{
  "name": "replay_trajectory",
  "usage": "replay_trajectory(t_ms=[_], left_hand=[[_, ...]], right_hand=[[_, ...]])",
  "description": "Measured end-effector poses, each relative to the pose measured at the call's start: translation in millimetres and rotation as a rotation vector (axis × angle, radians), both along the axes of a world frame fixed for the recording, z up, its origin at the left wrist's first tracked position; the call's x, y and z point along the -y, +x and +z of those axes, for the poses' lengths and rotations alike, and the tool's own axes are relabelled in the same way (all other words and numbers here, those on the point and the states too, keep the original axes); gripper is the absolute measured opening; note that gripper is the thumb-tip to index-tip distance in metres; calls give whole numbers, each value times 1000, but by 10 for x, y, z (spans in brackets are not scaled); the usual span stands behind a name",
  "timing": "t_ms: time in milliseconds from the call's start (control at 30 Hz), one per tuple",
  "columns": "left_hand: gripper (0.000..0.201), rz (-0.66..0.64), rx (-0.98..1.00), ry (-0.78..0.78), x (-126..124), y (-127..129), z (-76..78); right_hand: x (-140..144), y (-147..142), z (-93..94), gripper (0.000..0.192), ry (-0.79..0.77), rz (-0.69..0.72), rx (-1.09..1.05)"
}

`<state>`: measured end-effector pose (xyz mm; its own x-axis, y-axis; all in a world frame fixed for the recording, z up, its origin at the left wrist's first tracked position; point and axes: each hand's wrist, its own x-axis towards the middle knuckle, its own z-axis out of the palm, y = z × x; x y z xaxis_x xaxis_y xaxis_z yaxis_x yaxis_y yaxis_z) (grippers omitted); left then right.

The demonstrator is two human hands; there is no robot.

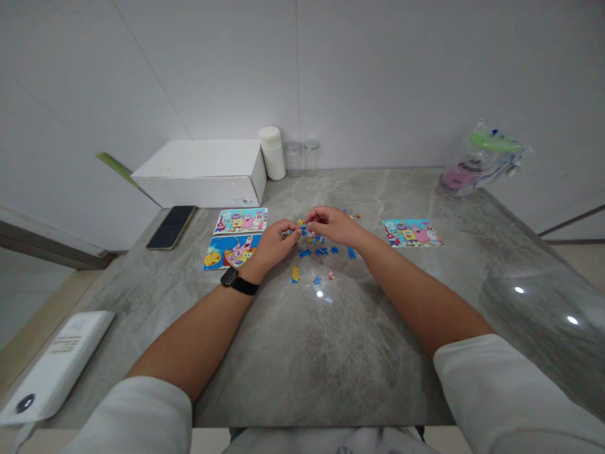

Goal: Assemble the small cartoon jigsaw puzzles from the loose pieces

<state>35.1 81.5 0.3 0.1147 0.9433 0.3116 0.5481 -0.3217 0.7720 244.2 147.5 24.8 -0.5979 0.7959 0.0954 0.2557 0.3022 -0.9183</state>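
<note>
My left hand (280, 242) and my right hand (334, 226) meet over a cluster of small jigsaw pieces (321, 239) in the middle of the table. Both have thumb and fingers pinched together around small puzzle pieces, which the fingertips largely hide. A row of blue puzzle pieces (322, 251) lies just below the hands. Nearer to me are a yellow piece (295, 274), a blue piece (317, 280) and a pink piece (331, 275). A few more pieces lie behind my right hand, partly covered by it.
Left lie two cartoon picture cards, an upper card (241, 221) and a lower card (229, 252); another card (412, 232) lies right. Around the grey table (302, 353) are a phone (172, 227), white box (203, 170), white bottle (272, 154), glasses (311, 157), plastic bag (486, 157) and power bank (57, 366).
</note>
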Motion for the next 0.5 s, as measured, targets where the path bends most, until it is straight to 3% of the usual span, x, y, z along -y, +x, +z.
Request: replay_trajectory(t_ms=[167,500], left_hand=[[23,-14,31,-35,20,4,36],[25,-34,28,-15,19,13,13]], right_hand=[[25,-28,-26,23,102,-29,107],[22,10,7,26,84,-34,156]])
